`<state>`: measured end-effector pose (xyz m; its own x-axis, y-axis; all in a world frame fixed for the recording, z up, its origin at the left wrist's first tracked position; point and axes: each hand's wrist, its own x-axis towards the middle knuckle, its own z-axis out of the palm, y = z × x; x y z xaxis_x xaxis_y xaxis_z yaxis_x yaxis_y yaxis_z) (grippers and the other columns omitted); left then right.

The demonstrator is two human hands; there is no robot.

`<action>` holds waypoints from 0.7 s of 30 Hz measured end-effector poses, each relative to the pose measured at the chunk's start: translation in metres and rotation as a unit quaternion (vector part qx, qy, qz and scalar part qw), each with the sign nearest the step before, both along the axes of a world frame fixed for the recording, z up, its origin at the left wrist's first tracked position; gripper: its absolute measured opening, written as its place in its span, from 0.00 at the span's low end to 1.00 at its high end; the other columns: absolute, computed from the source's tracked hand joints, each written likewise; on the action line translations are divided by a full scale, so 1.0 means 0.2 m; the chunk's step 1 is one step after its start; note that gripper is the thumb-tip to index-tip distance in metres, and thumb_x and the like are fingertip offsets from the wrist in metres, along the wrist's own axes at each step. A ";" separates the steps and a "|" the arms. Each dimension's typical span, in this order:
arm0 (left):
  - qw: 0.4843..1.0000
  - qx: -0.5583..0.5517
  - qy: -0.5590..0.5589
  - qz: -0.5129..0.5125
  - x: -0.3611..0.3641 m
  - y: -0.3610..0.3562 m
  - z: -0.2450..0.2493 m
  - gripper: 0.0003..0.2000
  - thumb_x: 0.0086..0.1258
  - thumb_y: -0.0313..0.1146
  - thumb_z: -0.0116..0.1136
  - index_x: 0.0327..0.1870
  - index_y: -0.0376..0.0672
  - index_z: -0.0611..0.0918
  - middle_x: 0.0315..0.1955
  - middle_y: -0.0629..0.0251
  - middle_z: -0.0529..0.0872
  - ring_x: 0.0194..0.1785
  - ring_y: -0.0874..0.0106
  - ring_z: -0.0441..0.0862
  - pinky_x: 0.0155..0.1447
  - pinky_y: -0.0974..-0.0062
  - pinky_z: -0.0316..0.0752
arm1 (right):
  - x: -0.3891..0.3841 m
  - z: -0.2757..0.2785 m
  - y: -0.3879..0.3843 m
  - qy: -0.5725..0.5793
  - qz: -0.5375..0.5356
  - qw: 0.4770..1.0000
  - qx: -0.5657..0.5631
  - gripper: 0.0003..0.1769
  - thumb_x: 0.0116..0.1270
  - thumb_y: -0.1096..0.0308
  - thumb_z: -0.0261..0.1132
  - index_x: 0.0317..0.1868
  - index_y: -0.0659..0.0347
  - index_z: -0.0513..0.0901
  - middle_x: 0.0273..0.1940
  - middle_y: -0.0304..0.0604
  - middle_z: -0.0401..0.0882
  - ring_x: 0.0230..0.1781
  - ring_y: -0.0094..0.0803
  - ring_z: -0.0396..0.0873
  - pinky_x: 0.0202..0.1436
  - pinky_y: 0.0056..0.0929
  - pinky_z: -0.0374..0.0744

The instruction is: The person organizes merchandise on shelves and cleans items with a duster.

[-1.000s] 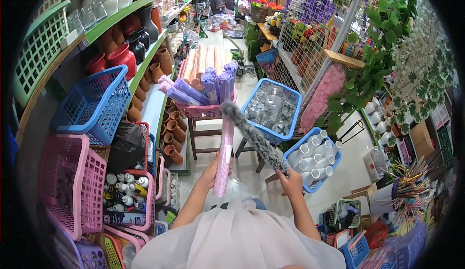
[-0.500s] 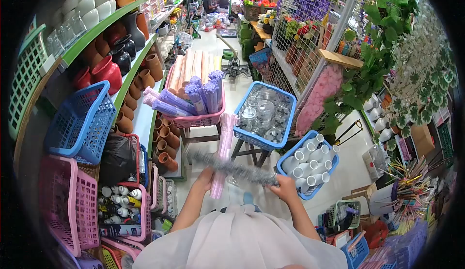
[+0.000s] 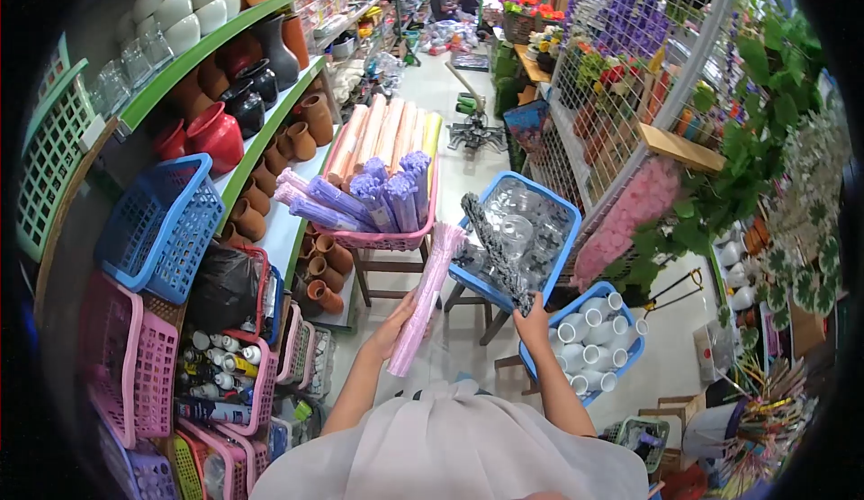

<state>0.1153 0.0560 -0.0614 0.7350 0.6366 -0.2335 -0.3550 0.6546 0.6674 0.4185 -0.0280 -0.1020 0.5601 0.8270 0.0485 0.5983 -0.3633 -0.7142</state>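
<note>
My left hand (image 3: 393,331) is closed around a long pink bundle of thin stems in clear wrap (image 3: 427,293), tilted with its top away from me. In my right hand (image 3: 533,324) is the lower end of a dark grey, fuzzy, stick-like bundle (image 3: 493,246), pointing forward and left over the blue basket (image 3: 481,298) of clear glass vessels (image 3: 515,230). Left of that basket, a pink basket (image 3: 387,242) holds purple wrapped bundles (image 3: 371,201) and peach-coloured rolls (image 3: 387,135).
A second blue basket (image 3: 630,356) of white vases (image 3: 589,333) stands by my right arm. Shelves with clay pots (image 3: 247,216) and a red vase (image 3: 216,135) line the left. A wire grid rack (image 3: 603,131) rises on the right. People (image 3: 443,0) sit far down the aisle.
The dark fuzzy bundle has swung from lying across the pink one to pointing forward over the glass basket. The two bundles are now apart, and the view has shifted slightly.
</note>
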 end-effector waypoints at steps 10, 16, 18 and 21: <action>0.982 0.041 0.135 0.126 0.00 -0.06 0.02 0.34 0.72 0.41 0.54 0.75 0.55 0.52 0.49 0.65 0.75 0.40 0.75 0.77 0.45 0.74 0.77 | 0.08 -0.06 0.29 -0.132 0.117 0.983 -0.051 0.30 0.53 0.78 0.63 0.59 0.50 0.72 0.49 0.52 0.71 0.52 0.50 0.71 0.51 0.47 0.71; 0.970 0.043 0.151 0.186 0.05 -0.09 0.03 0.36 0.69 0.38 0.59 0.74 0.52 0.54 0.49 0.65 0.75 0.40 0.77 0.76 0.46 0.76 0.76 | 0.01 0.12 0.36 -0.207 0.111 0.970 0.068 0.21 0.55 0.72 0.65 0.51 0.60 0.74 0.51 0.46 0.73 0.53 0.47 0.70 0.51 0.45 0.69; 0.966 0.049 0.161 0.197 0.08 -0.10 0.04 0.36 0.68 0.36 0.60 0.74 0.50 0.54 0.52 0.64 0.74 0.43 0.76 0.76 0.49 0.76 0.75 | -0.02 0.13 0.41 -0.119 0.211 0.958 0.153 0.18 0.55 0.72 0.65 0.47 0.61 0.76 0.47 0.47 0.74 0.48 0.47 0.73 0.49 0.41 0.71; 0.954 0.103 0.188 0.211 0.13 -0.12 0.03 0.36 0.67 0.34 0.61 0.73 0.46 0.55 0.57 0.63 0.72 0.52 0.74 0.75 0.55 0.76 0.73 | -0.17 0.18 0.44 0.136 0.292 0.942 0.095 0.20 0.57 0.67 0.69 0.48 0.63 0.76 0.46 0.47 0.76 0.43 0.38 0.77 0.46 0.34 0.74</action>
